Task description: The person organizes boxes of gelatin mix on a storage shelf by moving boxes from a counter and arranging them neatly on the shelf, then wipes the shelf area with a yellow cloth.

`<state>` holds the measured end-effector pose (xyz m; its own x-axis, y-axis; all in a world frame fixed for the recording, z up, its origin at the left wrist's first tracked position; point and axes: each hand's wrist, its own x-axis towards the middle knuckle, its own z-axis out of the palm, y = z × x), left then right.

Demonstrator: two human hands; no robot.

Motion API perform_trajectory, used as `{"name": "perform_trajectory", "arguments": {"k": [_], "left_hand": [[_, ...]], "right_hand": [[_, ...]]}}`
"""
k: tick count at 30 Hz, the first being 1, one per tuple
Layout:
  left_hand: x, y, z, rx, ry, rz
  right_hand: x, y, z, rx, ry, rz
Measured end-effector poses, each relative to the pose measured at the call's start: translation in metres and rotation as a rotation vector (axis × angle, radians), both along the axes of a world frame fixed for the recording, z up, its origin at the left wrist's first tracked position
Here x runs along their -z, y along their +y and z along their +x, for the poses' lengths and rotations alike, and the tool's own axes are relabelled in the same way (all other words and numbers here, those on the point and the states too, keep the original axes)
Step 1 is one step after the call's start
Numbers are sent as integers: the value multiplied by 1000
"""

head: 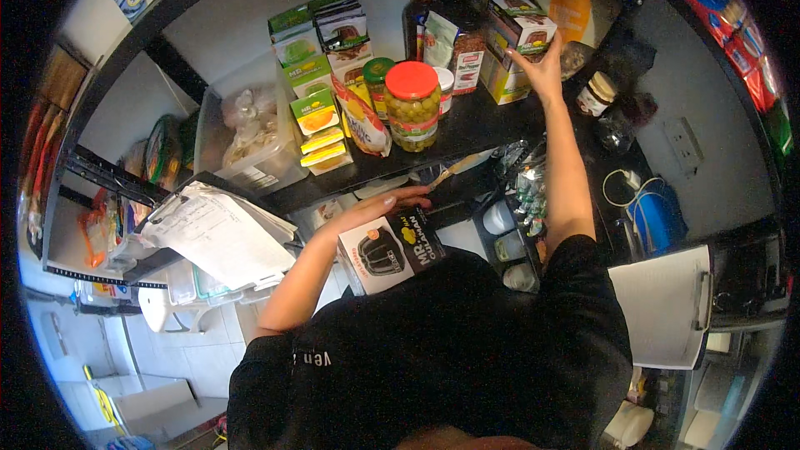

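A large black-and-white Mr. Gulaman box (381,253) is held against my black shirt. My left hand (400,200) lies over its upper edge, fingers stretched to the right. On the black shelf (462,131), my right hand (544,69) spans a brown-and-white gulaman carton (531,34) between thumb and fingers. That carton sits on a yellow-and-green one (507,84) at the back right. Left of it stand a jar of red pepper (469,56) and a red-lidded jar of green olives (411,112). Rows of green (309,78) and brown gulaman boxes (344,37) stand farther left.
A clear plastic bin (250,169) with bagged goods stands at the shelf's left end. Papers on a clipboard (212,231) jut out at left. Another clipboard (662,306) hangs at right. A small brown jar (595,94) and a blue item with a white cable (653,219) lie right of my arm.
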<state>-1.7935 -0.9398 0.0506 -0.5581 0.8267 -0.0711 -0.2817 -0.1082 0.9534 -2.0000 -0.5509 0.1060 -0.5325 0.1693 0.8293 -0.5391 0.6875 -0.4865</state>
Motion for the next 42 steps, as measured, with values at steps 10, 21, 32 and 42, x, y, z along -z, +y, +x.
{"name": "perform_trajectory", "arguments": {"k": [10, 21, 32, 42], "left_hand": [[-2, 8, 5, -107, -90, 17], [1, 51, -5, -109, 3, -27], [20, 30, 8, -222, -255, 90], [15, -21, 14, -336, -130, 166]], "right_hand": [[9, -9, 11, -20, -248, -101], [22, 3, -5, 21, -297, -40], [-52, -75, 66, -6, 300, 49], [-77, -202, -90, -539, -850, 485]]}}
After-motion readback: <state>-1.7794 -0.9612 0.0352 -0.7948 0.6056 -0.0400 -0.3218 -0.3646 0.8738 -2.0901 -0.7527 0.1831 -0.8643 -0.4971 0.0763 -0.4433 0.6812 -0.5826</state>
